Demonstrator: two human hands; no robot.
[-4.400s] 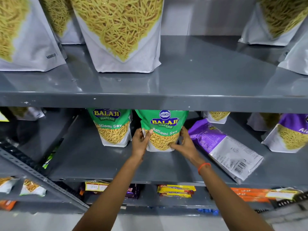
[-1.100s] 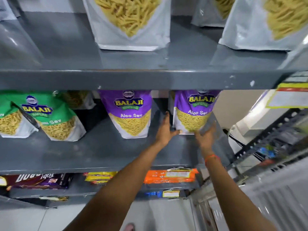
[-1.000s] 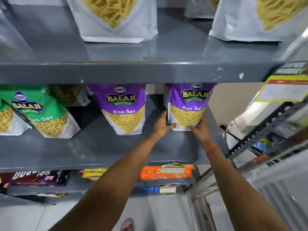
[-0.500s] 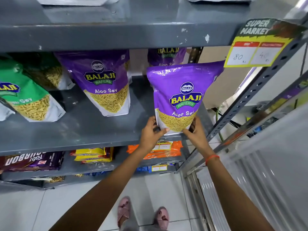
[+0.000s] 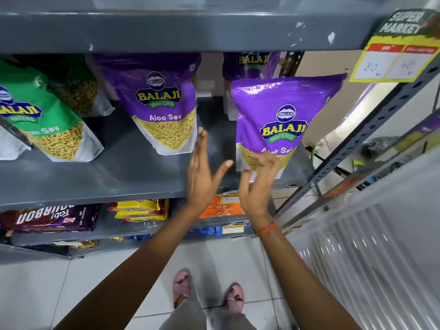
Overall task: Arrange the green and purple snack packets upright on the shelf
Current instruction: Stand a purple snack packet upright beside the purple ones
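A purple Balaji Aloo Sev packet [image 5: 281, 110] stands upright at the front right of the grey shelf [image 5: 119, 177]. My right hand [image 5: 258, 184] grips its bottom edge, fingers over the lower front. My left hand [image 5: 202, 172] is off the packet, just left of it, palm open and fingers spread. A second purple packet [image 5: 164, 103] stands upright to the left. A third purple packet [image 5: 252, 65] stands behind the held one, mostly hidden. A green Balaji packet [image 5: 47, 129] stands at the left, with another green packet dim behind it.
The upper shelf edge [image 5: 190, 32] hangs low over the packets. A perforated upright post [image 5: 371, 125] with a yellow price tag [image 5: 395, 60] borders the right. The shelf below holds a Bourbon biscuit pack [image 5: 52, 217], yellow packs [image 5: 140, 209] and orange packs [image 5: 221, 206].
My left hand has let go of the front purple packet and opened beside it. The right hand stays on its bottom. Earlier I brought this packet forward from deeper on the shelf.
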